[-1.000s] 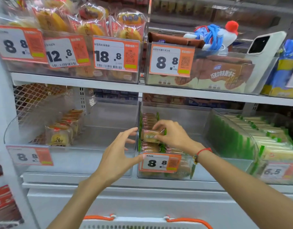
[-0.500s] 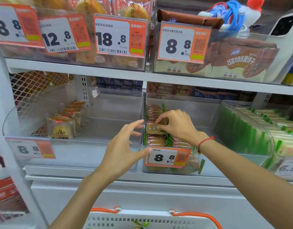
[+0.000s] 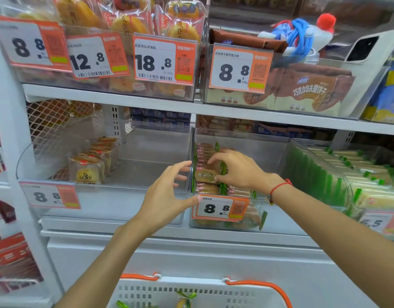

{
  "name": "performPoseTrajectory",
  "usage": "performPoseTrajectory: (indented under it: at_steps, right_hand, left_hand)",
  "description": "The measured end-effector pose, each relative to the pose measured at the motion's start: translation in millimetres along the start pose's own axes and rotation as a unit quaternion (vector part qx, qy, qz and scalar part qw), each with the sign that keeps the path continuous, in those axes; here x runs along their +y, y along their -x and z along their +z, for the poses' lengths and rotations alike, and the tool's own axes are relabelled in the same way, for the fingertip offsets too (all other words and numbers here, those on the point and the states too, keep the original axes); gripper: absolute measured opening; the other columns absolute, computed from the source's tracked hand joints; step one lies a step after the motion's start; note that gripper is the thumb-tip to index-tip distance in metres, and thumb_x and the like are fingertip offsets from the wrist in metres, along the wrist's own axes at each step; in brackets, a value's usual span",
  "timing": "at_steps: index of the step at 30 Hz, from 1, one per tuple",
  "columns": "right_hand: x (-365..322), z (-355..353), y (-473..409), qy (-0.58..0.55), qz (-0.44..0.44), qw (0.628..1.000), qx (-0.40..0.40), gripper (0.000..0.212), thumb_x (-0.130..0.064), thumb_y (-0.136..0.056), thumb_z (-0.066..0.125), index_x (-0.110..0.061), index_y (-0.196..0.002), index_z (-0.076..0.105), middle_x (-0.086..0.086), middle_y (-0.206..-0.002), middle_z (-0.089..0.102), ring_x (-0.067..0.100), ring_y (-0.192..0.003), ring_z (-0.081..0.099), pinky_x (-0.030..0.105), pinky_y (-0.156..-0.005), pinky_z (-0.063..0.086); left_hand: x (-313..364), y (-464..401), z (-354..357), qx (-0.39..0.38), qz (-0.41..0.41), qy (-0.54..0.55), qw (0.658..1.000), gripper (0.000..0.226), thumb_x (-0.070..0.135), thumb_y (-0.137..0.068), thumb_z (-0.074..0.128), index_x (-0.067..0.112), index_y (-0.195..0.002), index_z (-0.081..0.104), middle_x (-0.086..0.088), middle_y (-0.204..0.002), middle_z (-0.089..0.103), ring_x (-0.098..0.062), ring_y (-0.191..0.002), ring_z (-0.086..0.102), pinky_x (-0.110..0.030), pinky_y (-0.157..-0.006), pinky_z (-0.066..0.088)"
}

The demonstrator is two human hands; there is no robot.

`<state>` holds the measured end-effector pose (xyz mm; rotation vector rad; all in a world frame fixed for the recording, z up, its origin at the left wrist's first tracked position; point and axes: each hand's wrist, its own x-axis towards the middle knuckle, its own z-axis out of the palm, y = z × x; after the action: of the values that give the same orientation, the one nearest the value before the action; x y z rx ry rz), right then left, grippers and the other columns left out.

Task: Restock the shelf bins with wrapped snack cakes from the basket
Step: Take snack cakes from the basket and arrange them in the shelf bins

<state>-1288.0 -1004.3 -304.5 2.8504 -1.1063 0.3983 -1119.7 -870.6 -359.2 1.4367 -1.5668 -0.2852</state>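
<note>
So the white shelf unit (image 3: 116,103) fills pretty much the whole view, two levels of clear plastic bins with orange price tags clipped on the fronts. Top level has round yellow pastries (image 3: 133,25) on the left and brown chocolate wafer packs (image 3: 311,90) to the right, with a white phone (image 3: 369,50) and a blue-and-white plush toy (image 3: 303,36) sitting on top of those. On the lower level, the left bin (image 3: 147,152) only has a short row of wrapped yellow cakes (image 3: 89,167) along its left side. The far-right bin is packed with green-edged packets (image 3: 358,174).

The middle bin (image 3: 258,147) is where the action is. It holds the snack cakes (image 3: 205,152), green-trimmed wrappers lined up in a row at its left side, running front to back, with a few more lying near the front behind the 8.8 tag (image 3: 220,208).

The right hand (image 3: 238,168), red string bracelet on the wrist, is reaching into that bin and pinching one wrapped snack cake (image 3: 206,175) at the front of the row. The left hand (image 3: 167,194) hangs just left of the bin with its fingers spread, holding nothing, thumb near the tag.

Bottom edge: the white basket (image 3: 191,290) with orange handles, a couple more green-trimmed cakes visible inside.
</note>
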Motion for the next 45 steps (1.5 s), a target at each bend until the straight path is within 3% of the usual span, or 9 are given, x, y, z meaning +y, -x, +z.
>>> performPoseTrajectory:
  at_steps: [8, 12, 16, 20, 26, 29, 32, 39, 45]
  right_hand:
    - [-34, -19, 79, -0.093, 0.006, 0.988, 0.124, 0.019, -0.026, -0.085, 0.068, -0.033, -0.102, 0.064, -0.019, -0.091, 0.051, 0.001, -0.084, 0.049, 0.024, -0.069, 0.044]
    - [-50, 5, 121, -0.098, -0.004, 0.993, 0.063, 0.018, -0.028, -0.084, 0.067, -0.033, -0.102, 0.064, -0.018, -0.081, 0.053, 0.001, -0.071, 0.047, 0.024, -0.063, 0.043]
    - [-58, 61, 148, -0.074, 0.023, 0.990, -0.120, 0.022, -0.032, -0.089, 0.061, -0.031, -0.111, 0.061, -0.013, -0.093, 0.061, 0.009, -0.085, 0.056, 0.028, -0.067, 0.041]
    - [-63, 127, 168, -0.089, 0.056, 0.962, -0.252, 0.024, -0.026, -0.091, 0.057, -0.025, -0.115, 0.061, -0.003, -0.104, 0.067, 0.018, -0.100, 0.059, 0.031, -0.080, 0.046]
    - [-77, 207, 199, -0.159, 0.112, 0.921, -0.338, 0.030, -0.028, -0.094, 0.052, -0.019, -0.122, 0.059, 0.007, -0.121, 0.061, 0.026, -0.111, 0.056, 0.029, -0.076, 0.040]
    - [-81, 238, 210, -0.156, 0.144, 0.915, -0.343, 0.051, -0.033, -0.094, 0.052, -0.018, -0.141, 0.039, 0.010, -0.139, 0.048, 0.029, -0.127, 0.045, 0.036, -0.101, 0.039]
    - [-83, 259, 222, -0.157, 0.206, 0.900, -0.350, 0.061, -0.033, -0.093, 0.057, -0.014, -0.143, 0.029, 0.013, -0.142, 0.040, 0.032, -0.132, 0.036, 0.042, -0.106, 0.037]
    - [-81, 265, 225, -0.164, 0.217, 0.915, -0.299, 0.050, -0.033, -0.086, 0.068, -0.014, -0.119, 0.035, 0.001, -0.090, 0.056, 0.022, -0.088, 0.058, 0.032, -0.067, 0.046]
    - [-61, 207, 210, -0.145, 0.104, 0.931, -0.318, 0.057, -0.027, -0.079, 0.076, -0.019, -0.122, 0.040, 0.003, -0.111, 0.056, 0.019, -0.098, 0.048, 0.030, -0.072, 0.041]
  left_hand:
    - [12, 23, 4, 0.075, 0.044, -0.048, 0.995, 0.062, 0.027, -0.079, 0.077, 0.032, -0.133, 0.046, 0.022, -0.123, 0.051, -0.001, -0.112, 0.050, -0.029, -0.097, 0.041]
    - [15, 68, 8, 0.102, 0.055, -0.086, 0.990, 0.032, 0.039, -0.084, 0.057, 0.045, -0.114, 0.050, 0.031, -0.104, 0.055, 0.007, -0.098, 0.051, -0.016, -0.085, 0.038]
    - [-5, 115, 17, 0.002, -0.029, -0.129, 0.991, 0.022, 0.032, -0.089, 0.062, 0.043, -0.108, 0.058, 0.032, -0.100, 0.053, 0.009, -0.094, 0.049, -0.017, -0.074, 0.041]
    - [-45, 148, 29, -0.140, -0.120, -0.189, 0.965, 0.026, 0.027, -0.094, 0.055, 0.037, -0.118, 0.057, 0.018, -0.122, 0.057, -0.005, -0.113, 0.053, -0.027, -0.088, 0.044]
    - [-103, 210, 60, -0.344, -0.159, -0.297, 0.876, 0.041, 0.029, -0.100, 0.039, 0.026, -0.140, 0.040, 0.003, -0.145, 0.042, -0.018, -0.132, 0.039, -0.033, -0.105, 0.033]
    - [-119, 238, 66, -0.396, -0.160, -0.320, 0.846, 0.052, 0.045, -0.101, 0.032, 0.031, -0.150, 0.022, 0.008, -0.157, 0.017, -0.017, -0.143, 0.017, -0.040, -0.113, 0.025]
    - [-126, 245, 64, -0.381, -0.149, -0.321, 0.855, 0.054, 0.048, -0.099, 0.035, 0.038, -0.149, 0.020, 0.012, -0.156, 0.013, -0.015, -0.142, 0.015, -0.039, -0.114, 0.024]
    - [-132, 241, 69, -0.372, -0.206, -0.269, 0.865, 0.053, 0.046, -0.094, 0.049, 0.041, -0.143, 0.030, 0.012, -0.150, 0.018, -0.016, -0.138, 0.016, -0.039, -0.112, 0.024]
    - [-117, 214, 74, -0.312, -0.257, -0.195, 0.894, 0.030, 0.038, -0.100, 0.038, 0.034, -0.124, 0.055, 0.007, -0.136, 0.048, -0.017, -0.130, 0.037, -0.045, -0.111, 0.029]
